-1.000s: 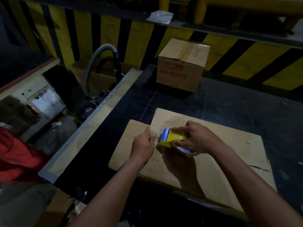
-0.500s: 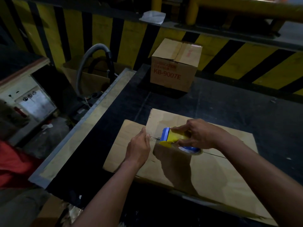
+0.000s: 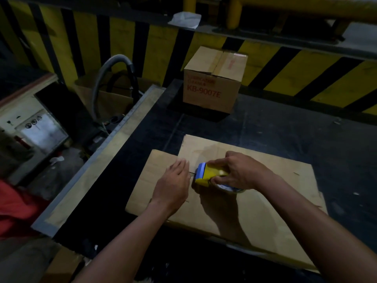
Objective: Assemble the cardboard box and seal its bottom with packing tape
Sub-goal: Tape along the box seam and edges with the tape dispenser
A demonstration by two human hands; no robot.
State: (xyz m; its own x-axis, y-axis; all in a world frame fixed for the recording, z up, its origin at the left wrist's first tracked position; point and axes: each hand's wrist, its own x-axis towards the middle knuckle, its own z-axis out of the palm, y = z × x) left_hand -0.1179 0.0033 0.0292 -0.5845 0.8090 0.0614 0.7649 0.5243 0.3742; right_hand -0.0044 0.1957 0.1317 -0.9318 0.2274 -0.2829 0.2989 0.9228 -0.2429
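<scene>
Yellow tape dispenser (image 3: 211, 174) on cardboard box (image 3: 265, 201)

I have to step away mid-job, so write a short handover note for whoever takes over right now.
Left hand: flat, palm down on the cardboard box, beside the near end of the flap seam, holding nothing.
Right hand: gripping the yellow and blue tape dispenser, which sits on the seam.
The box lies on the dark table; a sealed box stands at the far side.
Done: flaps folded shut.
Left: no tape visible along the seam toward the right; run the dispenser across and cut.
</scene>
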